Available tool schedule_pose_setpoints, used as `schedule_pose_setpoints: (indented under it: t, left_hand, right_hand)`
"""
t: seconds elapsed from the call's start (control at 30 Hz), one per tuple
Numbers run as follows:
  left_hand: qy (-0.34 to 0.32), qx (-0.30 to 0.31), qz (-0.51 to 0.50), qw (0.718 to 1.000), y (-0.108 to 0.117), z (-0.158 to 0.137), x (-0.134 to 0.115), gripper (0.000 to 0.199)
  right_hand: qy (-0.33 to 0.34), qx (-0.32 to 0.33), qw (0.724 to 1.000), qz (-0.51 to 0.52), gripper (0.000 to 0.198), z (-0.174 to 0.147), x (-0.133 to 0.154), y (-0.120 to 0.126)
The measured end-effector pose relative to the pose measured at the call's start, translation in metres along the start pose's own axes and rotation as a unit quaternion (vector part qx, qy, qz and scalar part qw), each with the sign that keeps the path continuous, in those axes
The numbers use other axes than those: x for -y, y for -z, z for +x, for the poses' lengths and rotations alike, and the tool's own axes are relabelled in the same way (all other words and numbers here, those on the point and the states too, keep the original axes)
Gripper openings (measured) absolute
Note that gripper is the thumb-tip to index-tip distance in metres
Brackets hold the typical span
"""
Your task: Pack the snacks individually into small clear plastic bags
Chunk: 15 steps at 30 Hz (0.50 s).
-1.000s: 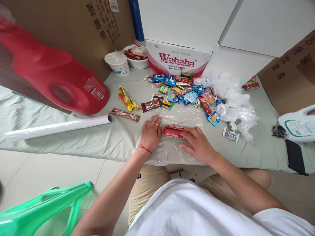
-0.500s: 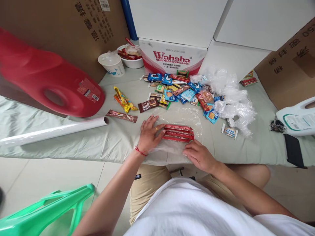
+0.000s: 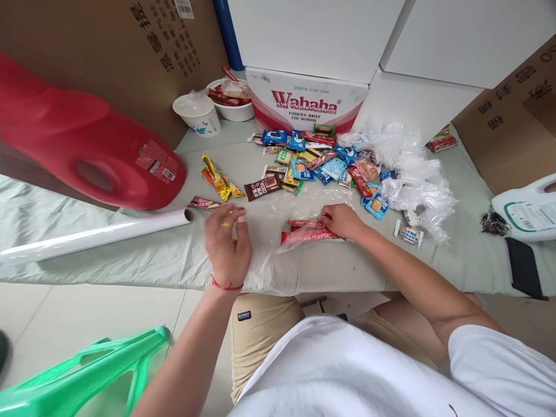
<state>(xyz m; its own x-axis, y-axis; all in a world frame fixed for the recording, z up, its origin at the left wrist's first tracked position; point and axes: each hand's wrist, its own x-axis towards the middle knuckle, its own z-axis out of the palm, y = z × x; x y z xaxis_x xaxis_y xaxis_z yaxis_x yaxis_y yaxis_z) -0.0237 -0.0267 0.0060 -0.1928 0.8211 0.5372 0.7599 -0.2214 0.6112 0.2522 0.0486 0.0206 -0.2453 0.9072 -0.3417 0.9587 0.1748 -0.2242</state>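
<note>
My left hand [image 3: 228,243], a little blurred, is raised over the cloth left of the red packets, thumb and fingers apart with nothing visible in them. It partly covers a brown-and-pink wafer packet [image 3: 204,202]. My right hand [image 3: 343,222] is closed, its curled fingertips at the right part of the red snack packets [image 3: 309,234]. What those fingers pinch is hidden. The red packets lie side by side on a clear plastic sheet or bag [image 3: 289,202], which spreads out behind them.
Behind is a pile of wrapped snacks [image 3: 321,156], with crumpled clear plastic bags [image 3: 417,174] at its right. A white roll [image 3: 99,234] and red jug [image 3: 95,150] are left. A phone [image 3: 523,266] and white bottle [image 3: 530,208] lie right. A green stool [image 3: 87,376] stands below.
My left hand has left the red packets and moved left toward the wafer packet. My right hand has shifted up onto the packets. The front red packet now lies slightly further left.
</note>
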Motion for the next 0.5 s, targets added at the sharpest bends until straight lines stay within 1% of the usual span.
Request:
schedule_pose_setpoints:
  t: [0.03, 0.07, 0.1, 0.13, 0.17, 0.2, 0.23, 0.27, 0.3, 0.33, 0.37, 0.43, 0.5]
  left_hand:
    - [-0.027, -0.049, 0.012, 0.998, 0.010, -0.008, -0.009, 0.022]
    - [-0.076, -0.054, 0.007, 0.996, 0.018, -0.020, -0.020, 0.018]
    - [-0.136, -0.042, -0.020, 0.990, 0.022, -0.034, -0.031, 0.018]
    - [-0.211, 0.001, -0.078, 0.974, 0.022, -0.049, -0.043, 0.020]
    - [-0.278, 0.082, -0.136, 0.947, 0.019, -0.064, -0.054, 0.022]
    - [-0.326, 0.170, -0.155, 0.917, 0.012, -0.078, -0.064, 0.023]
    - [-0.369, 0.220, -0.154, 0.890, 0.002, -0.088, -0.072, 0.025]
    - [-0.377, 0.255, -0.138, 0.880, -0.010, -0.094, -0.078, 0.029]
    - [-0.359, 0.282, -0.103, 0.884, -0.022, -0.095, -0.081, 0.032]
    - [-0.324, 0.291, -0.060, 0.898, -0.033, -0.093, -0.082, 0.036]
    - [-0.275, 0.292, -0.013, 0.916, -0.043, -0.086, -0.080, 0.038]
    - [-0.168, 0.274, 0.065, 0.945, -0.058, -0.068, -0.073, 0.042]
    - [-0.084, 0.249, 0.108, 0.959, -0.064, -0.048, -0.062, 0.045]
  right_hand:
    - [-0.002, 0.001, 1.000, -0.004, 0.025, 0.000, 0.001, -0.001]
    - [-0.001, 0.000, 1.000, -0.007, 0.025, -0.001, 0.001, -0.002]
    - [0.002, -0.002, 1.000, -0.011, 0.025, -0.001, 0.001, -0.003]
    - [0.006, -0.004, 1.000, -0.015, 0.026, -0.002, 0.001, -0.003]
    - [0.011, -0.007, 1.000, -0.018, 0.026, -0.002, 0.001, -0.004]
    - [0.014, -0.009, 1.000, -0.022, 0.027, -0.002, 0.000, -0.004]
    - [0.016, -0.010, 1.000, -0.024, 0.027, -0.002, 0.000, -0.004]
    - [0.016, -0.011, 0.999, -0.025, 0.028, -0.002, 0.000, -0.004]
    - [0.015, -0.012, 0.999, -0.025, 0.028, -0.002, 0.000, -0.005]
    - [0.012, -0.014, 1.000, -0.024, 0.027, -0.002, 0.000, -0.005]
    - [0.011, -0.015, 1.000, -0.021, 0.027, -0.003, 0.000, -0.006]
    - [0.010, -0.017, 1.000, -0.009, 0.027, -0.004, -0.002, -0.007]
    - [0.013, -0.012, 1.000, 0.011, 0.027, -0.005, -0.005, -0.007]
